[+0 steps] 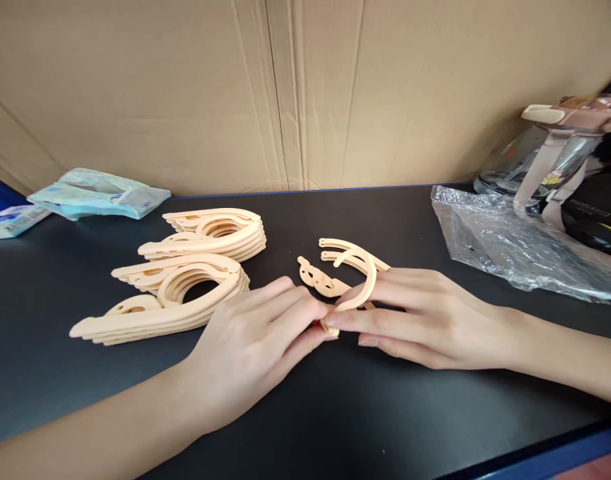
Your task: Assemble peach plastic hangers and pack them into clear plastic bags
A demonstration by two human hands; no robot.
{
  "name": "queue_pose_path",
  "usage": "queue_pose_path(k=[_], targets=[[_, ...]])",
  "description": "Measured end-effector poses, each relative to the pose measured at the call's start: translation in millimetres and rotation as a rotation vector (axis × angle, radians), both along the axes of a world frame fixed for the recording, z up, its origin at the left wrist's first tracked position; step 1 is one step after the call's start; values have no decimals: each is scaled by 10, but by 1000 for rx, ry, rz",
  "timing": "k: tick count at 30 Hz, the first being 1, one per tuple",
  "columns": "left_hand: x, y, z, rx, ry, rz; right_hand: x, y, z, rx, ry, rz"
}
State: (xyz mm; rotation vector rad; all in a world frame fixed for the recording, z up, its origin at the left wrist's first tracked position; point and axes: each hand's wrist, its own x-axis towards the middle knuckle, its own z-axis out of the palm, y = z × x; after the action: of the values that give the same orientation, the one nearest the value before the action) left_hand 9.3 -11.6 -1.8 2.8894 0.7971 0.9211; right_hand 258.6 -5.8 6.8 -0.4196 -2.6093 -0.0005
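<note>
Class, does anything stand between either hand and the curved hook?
Nothing visible does: the left hand and right hand meet at the lower end of the curved hook. The loose pieces lie beyond it, not in between.

On your table (295, 420), a near stack (185, 312) and, behind it, a far stack (218, 247) lie left of the pieces (325, 284), packets (98, 197) farther left. To your right, a bag (515, 250) lies before a bottle (568, 119); cardboard (175, 93) stands behind.

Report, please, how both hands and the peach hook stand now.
Left hand and right hand pinching at base of peach hook. Hook raised, open side facing left. Loose pieces close beyond; no obstruction seen.
</note>
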Motion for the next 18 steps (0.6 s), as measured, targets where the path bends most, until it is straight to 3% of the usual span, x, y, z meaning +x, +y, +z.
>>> queue_pose_path(k=[11, 18], targets=[[1, -4, 16, 42, 17, -48, -57, -3, 28, -4, -38, -49], [39, -10, 48, 16, 85, -185, -47, -16, -15, -45, -2, -47]])
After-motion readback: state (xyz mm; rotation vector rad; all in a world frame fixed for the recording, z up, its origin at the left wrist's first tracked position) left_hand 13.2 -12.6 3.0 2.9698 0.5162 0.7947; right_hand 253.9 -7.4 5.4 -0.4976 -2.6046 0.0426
